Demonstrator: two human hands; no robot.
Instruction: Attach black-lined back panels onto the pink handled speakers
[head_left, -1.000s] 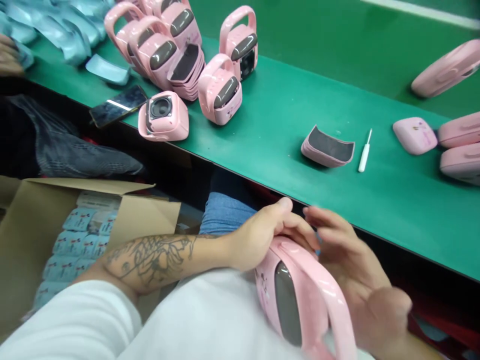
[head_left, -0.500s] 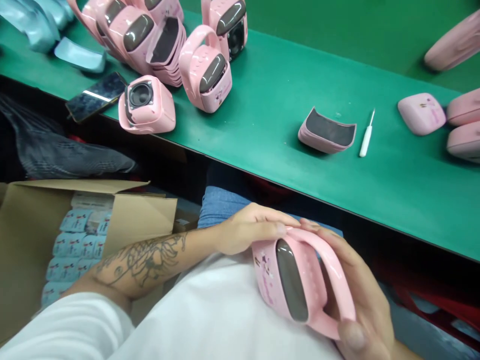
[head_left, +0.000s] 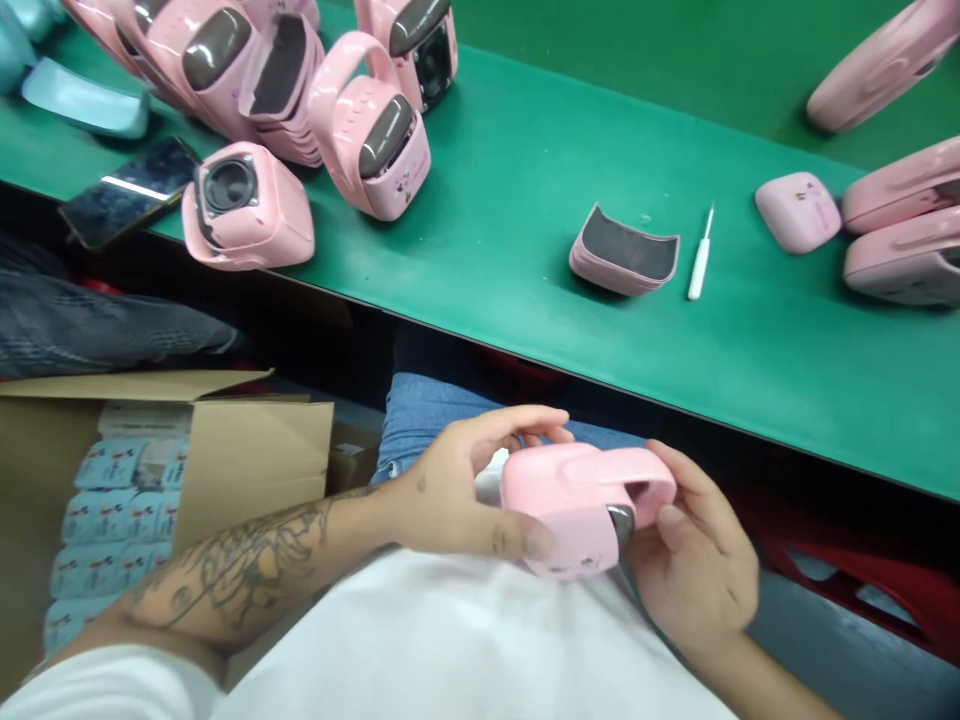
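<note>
A pink portable speaker (head_left: 577, 505) is grasped by the left hand (head_left: 465, 490) and the right hand (head_left: 694, 555), near the person, above the white shirt (head_left: 450, 630). Its dark panel (head_left: 621, 524) is almost hidden, and only a small part is seen. The underside cannot be made out.

Green-topped bench (head_left: 510, 200) loaded with pink speakers (head_left: 371, 130), a phone (head_left: 129, 192) lying right next to them, and a stack of pink shells (head_left: 622, 250) just beside a little screwdriver (head_left: 699, 255). Down left, an open cardboard box (head_left: 255, 440) packed with blue-printed packets (head_left: 112, 510).
</note>
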